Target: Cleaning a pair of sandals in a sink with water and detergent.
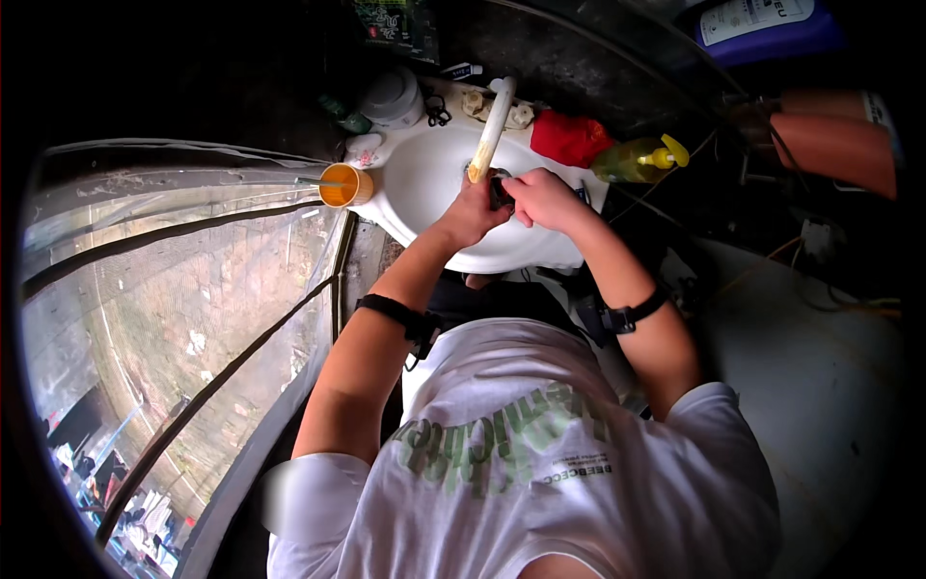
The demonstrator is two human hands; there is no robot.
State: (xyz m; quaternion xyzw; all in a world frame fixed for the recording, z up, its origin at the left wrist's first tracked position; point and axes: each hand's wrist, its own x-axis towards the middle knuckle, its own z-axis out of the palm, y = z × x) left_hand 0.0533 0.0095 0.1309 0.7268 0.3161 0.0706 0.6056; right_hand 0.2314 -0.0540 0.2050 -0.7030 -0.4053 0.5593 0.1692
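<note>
Over the white washbasin (416,177), both my hands meet just below the end of the pale tap spout (495,130). My left hand (472,212) is curled around a small dark object (499,192), with its thumb toward the right. The object is mostly covered by fingers, so its kind is not clear. From the right, my right hand (546,200) reaches in with bent fingers, their tips against that object. Whether they grip it is hidden. No running water can be made out at the spout.
On the basin's left rim stand an orange cup (358,187) with a toothbrush, a soap dish (364,150) and a white tub (393,98). Scissors (437,112) lie behind. A red cloth (568,139) and yellow pump bottle (629,161) sit right. A mesh window (195,304) borders the left.
</note>
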